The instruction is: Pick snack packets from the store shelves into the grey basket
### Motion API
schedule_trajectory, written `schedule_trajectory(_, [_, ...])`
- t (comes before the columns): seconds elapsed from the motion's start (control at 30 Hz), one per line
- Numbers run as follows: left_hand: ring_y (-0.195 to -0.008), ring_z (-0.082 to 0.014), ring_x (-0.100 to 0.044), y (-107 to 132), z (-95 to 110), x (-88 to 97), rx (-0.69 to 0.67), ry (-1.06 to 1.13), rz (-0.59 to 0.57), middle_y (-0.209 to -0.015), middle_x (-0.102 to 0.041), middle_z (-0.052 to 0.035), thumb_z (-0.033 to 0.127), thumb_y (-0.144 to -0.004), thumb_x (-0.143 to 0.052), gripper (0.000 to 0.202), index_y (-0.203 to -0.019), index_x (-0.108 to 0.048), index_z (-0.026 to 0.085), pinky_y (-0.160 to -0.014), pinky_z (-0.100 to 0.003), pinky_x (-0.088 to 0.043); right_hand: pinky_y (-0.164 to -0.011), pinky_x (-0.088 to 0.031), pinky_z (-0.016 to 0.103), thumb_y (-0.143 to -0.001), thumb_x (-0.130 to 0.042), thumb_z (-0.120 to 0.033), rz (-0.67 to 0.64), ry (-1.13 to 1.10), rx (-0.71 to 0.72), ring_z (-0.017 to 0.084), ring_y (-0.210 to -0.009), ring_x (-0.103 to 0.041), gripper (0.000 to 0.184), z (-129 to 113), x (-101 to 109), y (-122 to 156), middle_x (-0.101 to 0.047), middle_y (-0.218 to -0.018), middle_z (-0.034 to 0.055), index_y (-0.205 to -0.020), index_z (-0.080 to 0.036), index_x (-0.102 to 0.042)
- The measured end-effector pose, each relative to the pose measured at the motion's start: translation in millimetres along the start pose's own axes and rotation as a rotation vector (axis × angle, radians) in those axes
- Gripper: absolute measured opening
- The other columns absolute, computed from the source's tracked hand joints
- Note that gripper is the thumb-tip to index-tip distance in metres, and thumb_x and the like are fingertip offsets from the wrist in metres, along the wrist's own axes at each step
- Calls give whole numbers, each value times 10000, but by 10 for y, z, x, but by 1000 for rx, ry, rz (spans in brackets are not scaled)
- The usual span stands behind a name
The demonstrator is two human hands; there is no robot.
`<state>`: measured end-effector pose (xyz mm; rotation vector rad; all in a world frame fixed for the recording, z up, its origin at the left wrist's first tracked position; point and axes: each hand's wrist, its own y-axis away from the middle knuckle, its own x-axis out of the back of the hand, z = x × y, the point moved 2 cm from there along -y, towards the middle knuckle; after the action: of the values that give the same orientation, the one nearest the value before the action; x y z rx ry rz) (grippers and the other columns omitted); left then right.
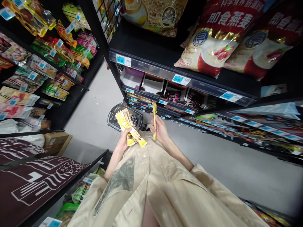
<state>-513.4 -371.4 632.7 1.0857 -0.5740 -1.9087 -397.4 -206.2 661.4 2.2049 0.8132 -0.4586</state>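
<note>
My left hand [123, 138] is closed around several slim yellow-and-cream snack packets [129, 127], fanned out in front of my shirt. My right hand [160, 129] pinches one slim yellow packet [154, 121], held upright and seen edge-on. The two hands are apart, with the packets not touching across them. Beneath and beyond my left hand, a dark shopping basket [112, 118] with a slotted side is partly covered by the packets. Small dark-wrapped items [134, 119] show inside it.
Ahead, a black shelf [146, 53] carries large red oatmeal bags [217, 37]. Lower shelves hold open boxes [152, 85] of small packets. Hanging snack bags [56, 90] line the left rack. A cardboard box [55, 142] and a maroon printed panel [42, 179] stand at the left. Grey floor [85, 107] lies between.
</note>
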Motion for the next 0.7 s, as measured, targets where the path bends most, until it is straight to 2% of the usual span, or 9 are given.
schedule_trajectory(0.1, [-659, -170, -694, 40, 23, 108, 9, 19, 4, -839, -757, -27, 329, -614, -874, 482, -1002, -654, 144, -650, -294, -566, -310, -121, 186, -906, -496, -808, -188, -50, -195, 45, -319, -63, 662, 39, 37, -18, -326, -478, -142, -1119, -211, -685])
schedule_trajectory(0.17, [-650, -168, -692, 69, 36, 192, 17, 30, 10, -840, -757, -21, 320, -626, -867, 468, -1006, -653, 147, -649, -294, -567, -324, -78, 186, -934, -411, -817, -209, -80, -222, 47, -325, 12, 705, 82, 55, -31, -224, -435, -159, -1128, -203, -697])
schedule_trajectory(0.23, [-656, -169, -694, 96, 53, 281, 18, 40, 23, -850, -760, -21, 308, -629, -861, 470, -1016, -650, 146, -651, -293, -570, -335, -68, 182, -952, -396, -795, -183, -109, -198, 49, -331, 26, 691, 138, 41, -45, -181, -421, -164, -1142, -208, -706])
schedule_trajectory(0.37, [-681, -186, -709, 133, 94, 458, 12, 37, 58, -854, -767, -32, 290, -618, -856, 504, -1048, -634, 150, -657, -293, -571, -338, -54, 182, -952, -399, -774, -187, -109, -198, 48, -348, 51, 657, 253, -73, -56, -188, -434, -165, -1158, -231, -707])
schedule_trajectory(0.5, [-694, -203, -721, 143, 120, 588, 11, 51, 50, -842, -768, -25, 292, -620, -858, 558, -1106, -615, 166, -689, -315, -583, -349, -118, 180, -955, -415, -759, -196, -101, -229, 54, -336, 8, 631, 302, -159, -32, -231, -439, -161, -1176, -234, -685])
schedule_trajectory(0.6, [-686, -196, -717, 137, 123, 632, 4, 75, 51, -837, -767, -22, 289, -614, -859, 563, -1108, -619, 161, -681, -308, -585, -349, -126, 175, -939, -463, -768, -205, -88, -237, 58, -336, 30, 565, 291, -226, -7, -204, -434, -162, -1045, -248, -657])
schedule_trajectory(0.7, [-671, -181, -708, 119, 112, 628, 1, 99, 66, -830, -765, -21, 281, -612, -857, 527, -1073, -636, 151, -654, -286, -582, -351, -151, 183, -904, -493, -813, -207, 45, -237, 64, -342, -19, 572, 273, -325, -28, -209, -459, -149, -919, -249, -590])
